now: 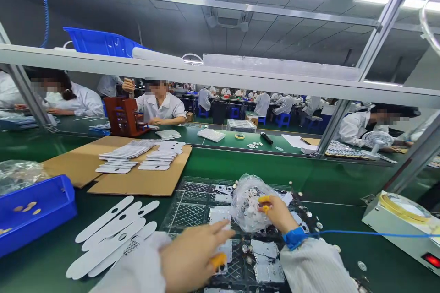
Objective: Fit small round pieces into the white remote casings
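Note:
My right hand, its fingertips in yellow finger cots, pinches a clear plastic bag of small white parts. A blue wrist strap circles that wrist. My left hand is spread low over a black-framed clear grid tray, with a yellow cot on its thumb. That thumb is beside a white-and-silver plate, and I cannot tell whether it touches. Several similar metal plates lie in the tray, partly hidden by my sleeves and hands.
Long white perforated strips lie left of the tray, beside a blue bin. Stacked strips rest on cardboard sheets behind them. A tape dispenser stands at right. Co-workers sit at a green bench across a metal shelf frame.

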`<state>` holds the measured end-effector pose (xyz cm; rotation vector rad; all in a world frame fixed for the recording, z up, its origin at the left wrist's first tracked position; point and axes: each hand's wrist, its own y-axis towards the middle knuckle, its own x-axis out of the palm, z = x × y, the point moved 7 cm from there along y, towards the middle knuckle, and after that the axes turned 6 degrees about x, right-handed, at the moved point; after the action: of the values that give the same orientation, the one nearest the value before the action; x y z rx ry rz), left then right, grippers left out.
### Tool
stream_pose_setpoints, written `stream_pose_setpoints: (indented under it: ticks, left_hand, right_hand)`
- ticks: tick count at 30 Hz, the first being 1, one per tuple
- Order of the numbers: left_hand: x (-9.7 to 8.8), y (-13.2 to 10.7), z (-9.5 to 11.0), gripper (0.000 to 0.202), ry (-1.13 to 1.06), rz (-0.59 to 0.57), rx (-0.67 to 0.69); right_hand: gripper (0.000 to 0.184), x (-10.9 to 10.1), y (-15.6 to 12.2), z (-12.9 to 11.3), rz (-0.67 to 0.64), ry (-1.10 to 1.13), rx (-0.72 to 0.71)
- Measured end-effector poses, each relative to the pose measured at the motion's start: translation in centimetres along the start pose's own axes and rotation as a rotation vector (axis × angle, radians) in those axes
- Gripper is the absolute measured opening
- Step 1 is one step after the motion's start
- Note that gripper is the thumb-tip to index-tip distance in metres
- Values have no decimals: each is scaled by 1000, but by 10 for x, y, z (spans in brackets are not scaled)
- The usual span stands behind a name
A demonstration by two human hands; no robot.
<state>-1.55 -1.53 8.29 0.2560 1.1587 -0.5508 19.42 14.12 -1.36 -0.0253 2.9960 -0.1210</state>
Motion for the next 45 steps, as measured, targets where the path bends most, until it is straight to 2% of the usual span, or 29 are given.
stream_pose_setpoints:
  ticks: [2,4,6,8,11,13,15,18,20,22,24,25,27,30,31,33,36,39,42,45]
  left_hand:
    - [-23,-29,-43,42,-64,113,-149]
    - [-41,-63,-98,37,-77,250,-360]
    - [-46,-97,-147,27,-34,312,-563]
    - [-36,-125,-179,19,-9,316,-688]
    - [-3,-149,-194,11,-11,272,-792]
    - [19,-157,-188,12,-9,261,-844]
    - [35,-165,-182,17,17,278,-907]
    - [49,-180,-181,20,21,281,-990]
    - [49,-183,-185,19,3,289,-999]
    - [41,-172,-182,18,-92,360,-963]
    - [29,-143,-165,20,-333,466,-859]
    - [25,-121,-151,22,-507,504,-782]
    - [12,-67,-113,25,-707,548,-541]
    - [12,11,-62,19,-988,494,-262]
    - [16,30,-53,18,-1059,488,-210]
    - [28,57,-47,20,-1160,504,-154]
    - [53,75,-55,22,-1238,483,-123]
    - [69,77,-62,19,-1252,445,-81]
    - [70,75,-62,17,-1273,478,-68]
    - [68,75,-56,17,-1299,481,-75]
  right_hand:
    - [20,-1,-10,-4,-19,23,-1]
    - [23,0,-21,-7,-73,98,40]
    - [24,9,-34,-5,-204,257,167]
    - [21,19,-50,1,-297,454,319]
    - [20,33,-73,11,-246,633,423]
    - [22,47,-90,15,-241,687,459]
    - [26,63,-105,15,-309,721,485]
    - [31,80,-120,3,-441,712,440]
    - [34,85,-126,-6,-499,677,397]
    - [36,86,-129,-13,-513,647,356]
    - [39,85,-130,-17,-504,624,325]
    - [40,85,-129,-17,-492,611,312]
    - [42,83,-123,-17,-448,587,281]
    - [44,84,-105,-18,-378,561,200]
    - [44,84,-97,-19,-351,548,164]
    - [41,84,-81,-20,-285,503,83]
    - [39,79,-66,-19,-176,468,-12]
    - [42,77,-62,-13,-172,523,-24]
    - [34,74,-62,-9,-193,481,-21]
    - [29,70,-60,-5,-134,412,7]
